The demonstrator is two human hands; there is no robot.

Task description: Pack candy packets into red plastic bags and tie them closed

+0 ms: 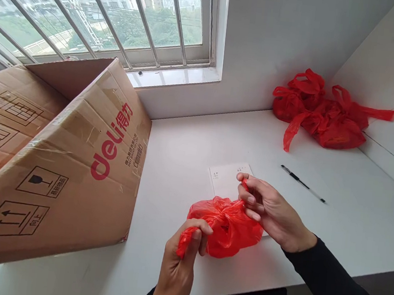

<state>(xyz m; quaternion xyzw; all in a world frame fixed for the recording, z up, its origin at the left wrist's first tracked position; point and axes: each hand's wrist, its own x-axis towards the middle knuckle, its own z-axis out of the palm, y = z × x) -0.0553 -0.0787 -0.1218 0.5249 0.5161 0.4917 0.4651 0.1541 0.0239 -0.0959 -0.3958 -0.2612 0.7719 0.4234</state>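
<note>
A red plastic bag (230, 233) lies near the front of the white table, bulging, with its top drawn together in a knot. My left hand (181, 258) is closed around one handle of the bag, and a crumpled end sticks out between thumb and fingers. On the other side, my right hand (264, 206) pinches the opposite handle. What the bag contains is hidden. Partly under the bag and behind it lies a white sheet of paper (223, 181) with small handwriting.
A large open deli cardboard box (107, 194) stands at the left. A black-and-clear pen (302, 183) lies right of the paper. Several tied red bags (340, 125) sit in the back right corner by the wall. Behind the box is a barred window (153, 25).
</note>
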